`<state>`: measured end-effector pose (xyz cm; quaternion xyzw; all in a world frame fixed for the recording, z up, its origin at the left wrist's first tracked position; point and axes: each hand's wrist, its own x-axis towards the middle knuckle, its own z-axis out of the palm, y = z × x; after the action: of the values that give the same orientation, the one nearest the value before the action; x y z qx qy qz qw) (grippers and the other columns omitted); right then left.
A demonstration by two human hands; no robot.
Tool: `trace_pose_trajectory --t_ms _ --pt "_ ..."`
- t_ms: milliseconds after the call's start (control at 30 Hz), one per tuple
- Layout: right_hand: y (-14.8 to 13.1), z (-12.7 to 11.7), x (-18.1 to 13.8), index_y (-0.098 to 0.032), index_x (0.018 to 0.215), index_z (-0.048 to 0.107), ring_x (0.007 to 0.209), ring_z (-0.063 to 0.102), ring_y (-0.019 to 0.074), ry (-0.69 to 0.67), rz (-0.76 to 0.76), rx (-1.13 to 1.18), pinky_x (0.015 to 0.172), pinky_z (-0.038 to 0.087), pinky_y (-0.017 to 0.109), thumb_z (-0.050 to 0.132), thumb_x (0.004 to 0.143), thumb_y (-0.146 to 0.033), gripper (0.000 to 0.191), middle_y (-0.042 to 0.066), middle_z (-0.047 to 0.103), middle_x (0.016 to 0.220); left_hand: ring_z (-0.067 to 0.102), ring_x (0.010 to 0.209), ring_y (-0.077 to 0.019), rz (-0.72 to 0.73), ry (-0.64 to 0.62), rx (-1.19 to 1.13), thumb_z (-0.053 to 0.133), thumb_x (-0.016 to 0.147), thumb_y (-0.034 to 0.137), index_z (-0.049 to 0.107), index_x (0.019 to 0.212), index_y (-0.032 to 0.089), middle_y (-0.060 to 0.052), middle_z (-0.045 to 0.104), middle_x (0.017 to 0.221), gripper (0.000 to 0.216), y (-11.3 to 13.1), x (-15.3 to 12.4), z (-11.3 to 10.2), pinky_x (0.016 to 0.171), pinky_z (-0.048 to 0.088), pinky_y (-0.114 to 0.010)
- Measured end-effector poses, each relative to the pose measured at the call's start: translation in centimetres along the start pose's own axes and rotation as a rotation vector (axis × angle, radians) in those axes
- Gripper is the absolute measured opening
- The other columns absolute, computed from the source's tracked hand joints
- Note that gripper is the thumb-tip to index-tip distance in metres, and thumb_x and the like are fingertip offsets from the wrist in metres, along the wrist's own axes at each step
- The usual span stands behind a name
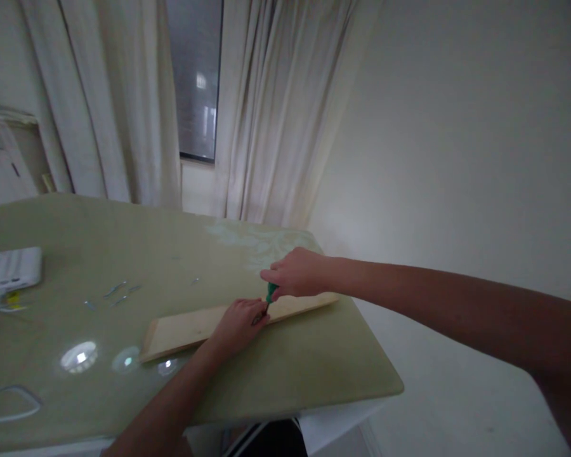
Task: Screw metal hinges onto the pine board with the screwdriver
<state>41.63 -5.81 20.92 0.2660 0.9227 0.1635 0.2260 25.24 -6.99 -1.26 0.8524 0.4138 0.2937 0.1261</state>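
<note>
Currently, we have our right hand (297,273) wrapped around a green-handled screwdriver (271,291), its shaft slanting down to our left hand (240,325). That one lies on the wooden board (183,330), its fingers hiding the screwdriver's tip; we cannot tell whether they pinch anything. The board extends left and right of it on the surface (314,368). At far left, a cabinet (4,158) is cut off.

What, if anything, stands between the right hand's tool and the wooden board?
The left hand, on the wooden board, crowds the lower end of the green-handled tool gripped by the right hand. It partly hides that spot; whether the tip touches wood is unclear.
</note>
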Motion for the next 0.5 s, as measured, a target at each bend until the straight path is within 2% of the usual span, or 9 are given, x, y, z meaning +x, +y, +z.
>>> trace_pose_trajectory --t_ms 100,133,200,267,300,367,433,500 --pt "-0.1 -0.2 0.4 -0.016 0.117 0.071 0.102 0.076 0.0342 -0.047 0.227 0.018 0.073 0.048 0.035 0.038 0.109 -0.063 0.058 0.02 0.08 0.105 0.07 0.087 -0.0211 0.008 -0.012 0.002 0.057 0.103 0.024 0.063 0.091 0.022 -0.004 0.074 0.092 0.014 0.1 0.0 0.0 0.08 0.044 -0.029" --pt "0.1 -0.4 0.5 -0.015 0.119 0.07 0.104 0.076 0.0344 -0.081 0.232 0.034 0.072 0.048 0.035 0.039 0.109 -0.063 0.058 0.02 0.079 0.107 0.07 0.087 -0.0211 0.008 -0.015 -0.002 0.057 0.103 0.024 0.064 0.092 0.022 -0.004 0.075 0.093 0.013 0.1 0.0 -0.1 0.08 0.044 -0.029" --pt "0.6 -0.9 0.4 -0.017 0.13 0.065 0.107 0.076 0.0327 -0.141 0.123 0.071 0.071 0.048 0.033 0.05 0.106 -0.063 0.054 0.018 0.079 0.117 0.071 0.087 -0.021 0.002 -0.016 -0.012 0.056 0.103 0.024 0.065 0.095 0.022 -0.003 0.075 0.094 0.012 0.2 0.1 -0.2 0.081 0.045 -0.029" --pt "0.8 -1.4 0.3 -0.02 0.136 0.061 0.11 0.075 0.0311 -0.153 -0.004 0.072 0.072 0.047 0.032 0.058 0.103 -0.061 0.053 0.016 0.077 0.124 0.071 0.087 -0.0209 -0.004 -0.017 -0.016 0.056 0.102 0.023 0.065 0.095 0.022 -0.003 0.076 0.094 0.011 0.2 0.1 -0.2 0.08 0.045 -0.029" --pt "0.8 -1.5 0.2 -0.021 0.135 0.062 0.11 0.075 0.0311 -0.143 -0.015 0.055 0.072 0.048 0.032 0.057 0.104 -0.06 0.051 0.016 0.077 0.124 0.071 0.086 -0.0209 -0.004 -0.018 -0.016 0.056 0.102 0.023 0.065 0.094 0.022 -0.003 0.076 0.093 0.012 0.2 0.1 -0.2 0.08 0.045 -0.029" --pt "0.5 -1.5 0.3 -0.018 0.126 0.068 0.107 0.075 0.0326 -0.124 0.09 0.022 0.074 0.048 0.034 0.047 0.108 -0.06 0.05 0.018 0.078 0.117 0.071 0.088 -0.0213 -0.001 -0.02 -0.016 0.056 0.102 0.023 0.066 0.095 0.022 -0.004 0.076 0.093 0.012 0.2 0.1 -0.2 0.081 0.046 -0.03" --pt "0.1 -1.5 0.4 -0.015 0.119 0.072 0.105 0.076 0.0342 -0.142 0.218 0.028 0.073 0.049 0.036 0.037 0.11 -0.06 0.058 0.022 0.079 0.113 0.071 0.09 -0.0222 0.002 -0.019 -0.015 0.055 0.102 0.024 0.066 0.097 0.022 -0.005 0.076 0.095 0.012 0.1 0.1 -0.1 0.082 0.046 -0.03" --pt "0.2 -1.8 0.5 -0.015 0.123 0.07 0.104 0.076 0.0329 -0.185 0.216 0.085 0.071 0.047 0.034 0.044 0.108 -0.06 0.054 0.021 0.079 0.115 0.071 0.09 -0.0225 0.001 -0.02 -0.016 0.056 0.103 0.025 0.065 0.097 0.022 -0.005 0.076 0.094 0.012 0.0 0.1 0.0 0.082 0.046 -0.03"
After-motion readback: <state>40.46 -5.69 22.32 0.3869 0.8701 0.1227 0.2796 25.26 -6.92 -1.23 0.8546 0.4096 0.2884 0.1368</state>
